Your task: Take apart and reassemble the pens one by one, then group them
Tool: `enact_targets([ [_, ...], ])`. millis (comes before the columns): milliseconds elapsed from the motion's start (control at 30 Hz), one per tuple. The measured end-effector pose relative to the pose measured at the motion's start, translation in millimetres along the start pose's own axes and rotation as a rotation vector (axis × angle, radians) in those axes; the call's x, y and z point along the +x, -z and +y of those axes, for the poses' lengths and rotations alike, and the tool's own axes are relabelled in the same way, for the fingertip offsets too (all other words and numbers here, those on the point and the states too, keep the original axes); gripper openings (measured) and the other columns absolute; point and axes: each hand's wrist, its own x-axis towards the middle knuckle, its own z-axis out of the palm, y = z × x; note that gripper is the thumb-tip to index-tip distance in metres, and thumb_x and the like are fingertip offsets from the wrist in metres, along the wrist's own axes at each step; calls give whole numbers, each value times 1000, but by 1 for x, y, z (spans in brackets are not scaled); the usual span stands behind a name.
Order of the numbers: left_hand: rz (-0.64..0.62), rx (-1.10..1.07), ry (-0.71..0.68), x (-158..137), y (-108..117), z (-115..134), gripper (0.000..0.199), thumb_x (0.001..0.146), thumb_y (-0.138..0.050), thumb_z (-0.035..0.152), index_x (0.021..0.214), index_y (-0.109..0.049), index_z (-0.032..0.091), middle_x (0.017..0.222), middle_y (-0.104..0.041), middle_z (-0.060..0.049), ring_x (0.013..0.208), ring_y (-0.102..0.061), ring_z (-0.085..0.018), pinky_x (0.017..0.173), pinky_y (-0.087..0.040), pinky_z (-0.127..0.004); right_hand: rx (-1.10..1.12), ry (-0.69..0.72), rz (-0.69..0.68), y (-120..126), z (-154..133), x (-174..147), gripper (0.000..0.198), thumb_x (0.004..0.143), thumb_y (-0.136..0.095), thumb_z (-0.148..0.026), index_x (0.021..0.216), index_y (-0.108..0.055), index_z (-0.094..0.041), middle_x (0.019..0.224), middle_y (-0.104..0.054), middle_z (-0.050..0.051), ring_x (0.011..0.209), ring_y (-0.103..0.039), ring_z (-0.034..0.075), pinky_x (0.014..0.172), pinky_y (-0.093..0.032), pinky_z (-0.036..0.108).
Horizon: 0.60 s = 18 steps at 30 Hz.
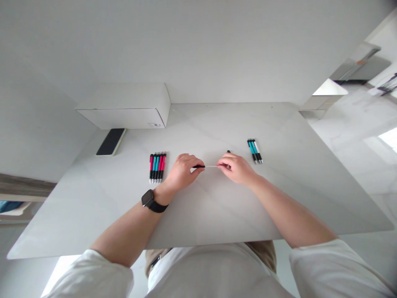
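Observation:
Over the middle of the table my left hand is closed in a pinch on a black pen grip section. A thin whitish pen refill runs level from it to my right hand, whose fingers are closed on the other end. Something dark shows between my right fingertips, mostly hidden. A small black pen end sticks out just behind the right hand; whether that hand touches it I cannot tell. Left of my left hand lies a row of several red and teal pens with black grips.
To the right, a group of teal and white pens lies on the pale table. A white box stands against the wall at the back left, with a phone lying in front. My left wrist wears a black watch.

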Motion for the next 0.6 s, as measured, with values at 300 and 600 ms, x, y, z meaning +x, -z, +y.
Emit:
enact_targets([
  [300, 37, -5, 23, 1, 0, -4, 5, 97, -67, 26, 98, -71, 24, 97, -76, -2, 90, -68, -21, 97, -47, -41, 29, -45, 29, 5, 6, 1, 11, 96, -62, -20, 96, -73, -23, 91, -67, 3, 80, -62, 16, 75, -45, 28],
  [600, 48, -11, 39, 0, 0, -2, 10, 98, -64, 25, 105, -71, 25, 99, -76, -3, 93, -69, -22, 98, -48, -41, 81, -62, 59, 7, 8, 3, 10, 96, -63, -22, 94, -72, -23, 89, -66, 2, 77, -61, 15, 74, -46, 28],
])
